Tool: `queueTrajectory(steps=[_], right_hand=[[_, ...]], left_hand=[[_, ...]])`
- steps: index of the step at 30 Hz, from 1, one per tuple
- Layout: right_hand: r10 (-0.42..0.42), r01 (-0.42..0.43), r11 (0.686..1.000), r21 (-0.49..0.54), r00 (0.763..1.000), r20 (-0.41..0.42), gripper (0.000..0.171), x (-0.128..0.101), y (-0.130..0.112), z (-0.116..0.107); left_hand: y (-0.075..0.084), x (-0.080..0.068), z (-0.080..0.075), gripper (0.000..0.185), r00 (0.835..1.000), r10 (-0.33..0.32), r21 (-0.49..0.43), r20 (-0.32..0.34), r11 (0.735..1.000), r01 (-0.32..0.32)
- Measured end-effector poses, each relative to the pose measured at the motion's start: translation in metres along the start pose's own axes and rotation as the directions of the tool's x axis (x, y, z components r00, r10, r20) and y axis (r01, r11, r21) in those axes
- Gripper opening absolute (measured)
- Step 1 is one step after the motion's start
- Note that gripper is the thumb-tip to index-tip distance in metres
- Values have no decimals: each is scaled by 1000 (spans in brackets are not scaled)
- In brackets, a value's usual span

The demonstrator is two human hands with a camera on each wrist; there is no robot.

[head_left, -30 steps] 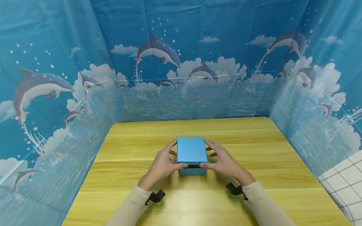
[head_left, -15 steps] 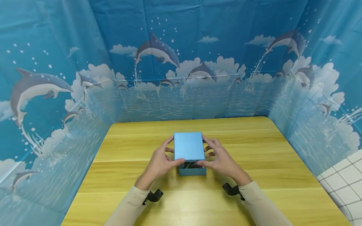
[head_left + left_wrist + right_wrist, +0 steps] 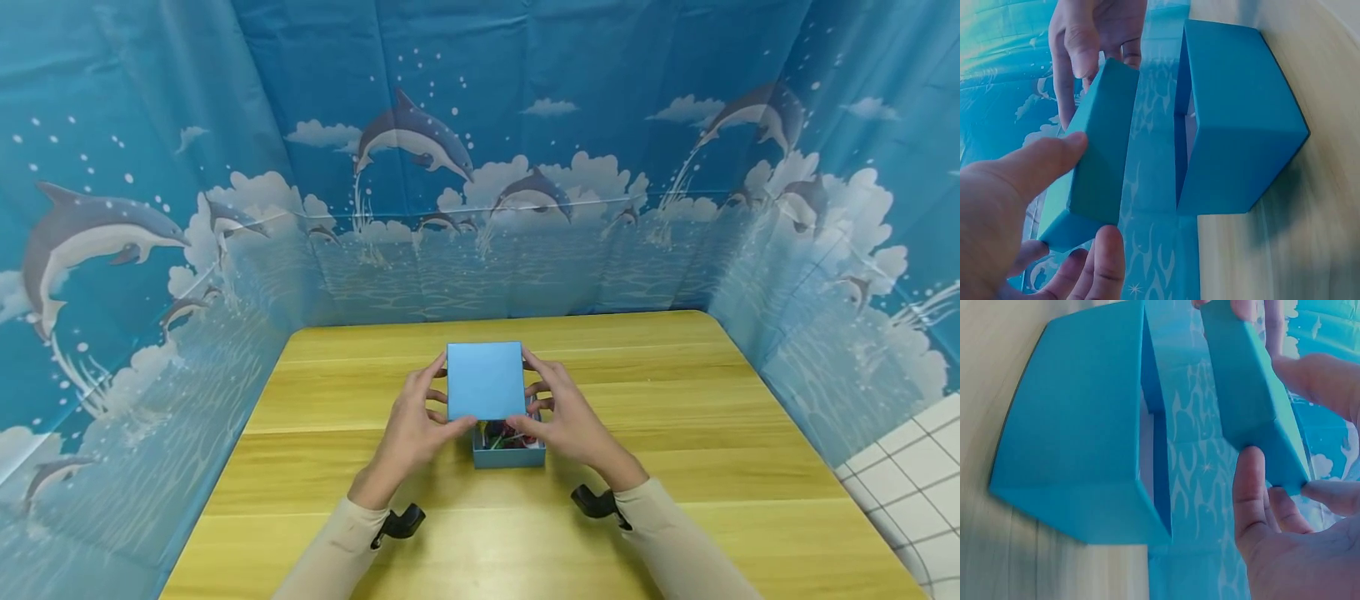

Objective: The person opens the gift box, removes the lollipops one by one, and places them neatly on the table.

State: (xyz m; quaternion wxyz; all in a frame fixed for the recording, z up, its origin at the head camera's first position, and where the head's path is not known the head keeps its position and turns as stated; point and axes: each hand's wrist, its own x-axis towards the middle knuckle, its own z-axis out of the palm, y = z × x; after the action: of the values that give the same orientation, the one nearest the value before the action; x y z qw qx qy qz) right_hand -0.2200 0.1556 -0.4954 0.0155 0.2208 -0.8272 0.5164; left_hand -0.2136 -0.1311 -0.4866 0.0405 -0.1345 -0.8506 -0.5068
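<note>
The blue square box lid (image 3: 486, 381), plain-faced with crisp folded edges and a soft sheen, hangs level above the matching blue box base (image 3: 509, 458), clear of its rim and offset slightly to its left. The left hand (image 3: 412, 425) and right hand (image 3: 566, 421) grasp the lid from opposite sides, thumbs at its near edge, other fingers spread along the sides. Within the base, beneath the lid's near edge, shows a jumble of small colourful items (image 3: 498, 436), too small to identify. The wood-grain table (image 3: 675, 433) lies under the base; beyond it hangs a dolphin-print curtain (image 3: 465, 267).
</note>
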Motion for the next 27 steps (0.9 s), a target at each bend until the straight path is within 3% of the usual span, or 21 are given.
queueTrajectory(steps=[18, 27], right_hand=[[-32, 32, 999, 34, 999, -13, 96, 9, -10, 22], [-5, 6, 997, 75, 1000, -14, 91, 13, -17, 30]], left_hand=[[-6, -4, -12, 112, 995, 36, 74, -97, 997, -29], [-9, -6, -15, 92, 986, 69, 80, -154, 995, -57]])
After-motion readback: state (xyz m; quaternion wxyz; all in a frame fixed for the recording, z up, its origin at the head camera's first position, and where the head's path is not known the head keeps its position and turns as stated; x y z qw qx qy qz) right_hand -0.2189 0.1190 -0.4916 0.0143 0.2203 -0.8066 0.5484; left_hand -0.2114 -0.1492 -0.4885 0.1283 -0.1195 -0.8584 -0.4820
